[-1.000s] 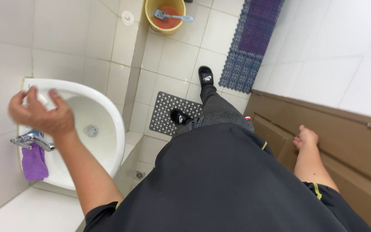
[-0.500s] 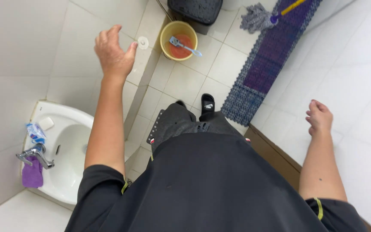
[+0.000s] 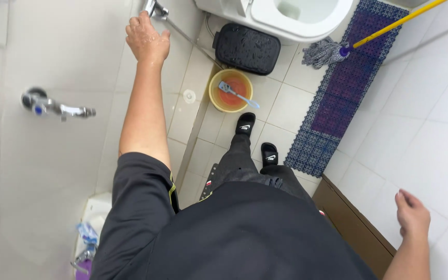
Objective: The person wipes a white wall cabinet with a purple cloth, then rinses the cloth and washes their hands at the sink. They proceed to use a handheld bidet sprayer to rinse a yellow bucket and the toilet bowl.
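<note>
My left hand (image 3: 146, 39) is stretched up along the white tiled wall, wet, with its fingertips at a chrome spray head (image 3: 154, 8). A thin metal hose (image 3: 193, 44) runs down from that spray head toward the floor. The fingers are loosely apart and are not wrapped around anything. My right hand (image 3: 413, 215) hangs low on the right beside the white wall, fingers spread, holding nothing. My feet in black slippers (image 3: 245, 124) stand on the tiled floor.
A yellow bucket (image 3: 216, 101) with a blue-handled brush stands by the wall. Beyond it are a black wet lid-like box (image 3: 247, 47), a white toilet (image 3: 286, 15), a yellow-handled mop (image 3: 327, 52) and a purple mat (image 3: 338, 98). Also here: a wall tap (image 3: 53, 106), a sink corner (image 3: 92, 223), a brown wooden edge (image 3: 353, 228).
My view swung from the sink toward the toilet as I stepped forward. My left hand left the sink rim and rose along the wall to the spray head. My right hand dropped lower.
</note>
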